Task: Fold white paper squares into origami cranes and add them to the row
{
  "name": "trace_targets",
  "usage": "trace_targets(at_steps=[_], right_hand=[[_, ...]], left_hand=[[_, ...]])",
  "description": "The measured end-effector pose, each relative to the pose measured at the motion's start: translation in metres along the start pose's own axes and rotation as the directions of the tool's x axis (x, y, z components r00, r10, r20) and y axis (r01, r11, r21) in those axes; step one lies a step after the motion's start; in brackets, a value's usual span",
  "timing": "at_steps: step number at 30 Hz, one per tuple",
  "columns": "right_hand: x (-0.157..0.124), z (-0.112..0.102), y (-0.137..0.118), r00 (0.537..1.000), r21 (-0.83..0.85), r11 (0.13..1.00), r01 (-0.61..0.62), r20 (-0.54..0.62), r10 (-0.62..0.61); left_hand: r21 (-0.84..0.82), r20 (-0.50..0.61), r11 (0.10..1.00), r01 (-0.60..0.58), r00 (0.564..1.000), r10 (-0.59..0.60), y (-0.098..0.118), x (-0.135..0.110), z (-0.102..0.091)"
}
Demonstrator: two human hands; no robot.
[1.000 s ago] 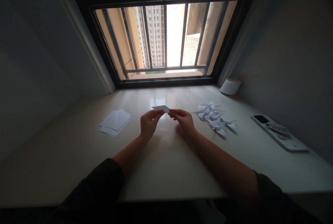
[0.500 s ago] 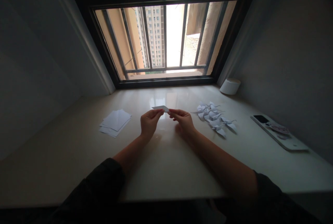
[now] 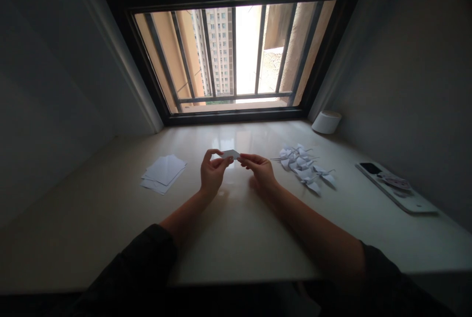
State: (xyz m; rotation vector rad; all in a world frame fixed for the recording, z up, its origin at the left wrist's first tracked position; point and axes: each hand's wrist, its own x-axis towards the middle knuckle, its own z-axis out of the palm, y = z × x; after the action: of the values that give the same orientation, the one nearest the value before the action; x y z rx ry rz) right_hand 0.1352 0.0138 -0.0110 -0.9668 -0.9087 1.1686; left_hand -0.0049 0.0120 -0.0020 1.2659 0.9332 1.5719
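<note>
Both hands hold one small folded white paper [image 3: 230, 154] just above the pale tabletop [image 3: 236, 228], in front of the window. My left hand [image 3: 213, 173] pinches its left end, forefinger curled over the top edge and thumb underneath. My right hand [image 3: 259, 170] pinches the paper's right end with its fingers closed. A loose stack of white paper sheets [image 3: 163, 173] lies to the left of my left hand. A pile of several folded white paper cranes [image 3: 304, 167] lies to the right of my right hand.
A barred window [image 3: 233, 56] fills the far wall, with dark side walls on both sides. A white round container [image 3: 326, 122] stands at the back right corner. A flat tray with a dark phone and small items [image 3: 395, 187] lies at the right edge.
My left forefinger has lifted and curled over the paper's top edge, and the paper is now more covered by it. My right hand and the things on the table have not moved.
</note>
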Motion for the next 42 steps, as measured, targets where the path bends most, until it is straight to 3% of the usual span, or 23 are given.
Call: trace_targets(at_steps=[12,17,22,33,42], right_hand=[[-0.006,0.006,0.0,0.997,0.086,0.996,0.035,0.063,-0.04],[-0.009,0.009,-0.002,0.999,0.117,0.993,-0.019,0.046,0.013],[-0.004,0.003,0.005,0.995,0.044,0.994,-0.096,0.015,0.095],[0.001,-0.005,0.005,0.963,0.052,0.985,-0.162,0.227,0.146],[0.0,-0.003,0.011,0.979,0.09,0.989,-0.121,0.177,0.104]], left_hand=[[0.016,0.002,0.999,0.035,0.999,-0.035,0.003,-0.008,0.002],[0.002,0.008,0.999,0.049,0.999,-0.049,0.003,-0.009,0.004],[-0.004,-0.015,0.998,0.069,0.997,-0.069,0.001,-0.005,0.004],[-0.02,-0.1,0.992,0.127,0.987,-0.129,-0.001,0.004,0.0],[-0.02,-0.074,0.99,0.14,0.987,-0.141,-0.002,0.004,-0.002]])
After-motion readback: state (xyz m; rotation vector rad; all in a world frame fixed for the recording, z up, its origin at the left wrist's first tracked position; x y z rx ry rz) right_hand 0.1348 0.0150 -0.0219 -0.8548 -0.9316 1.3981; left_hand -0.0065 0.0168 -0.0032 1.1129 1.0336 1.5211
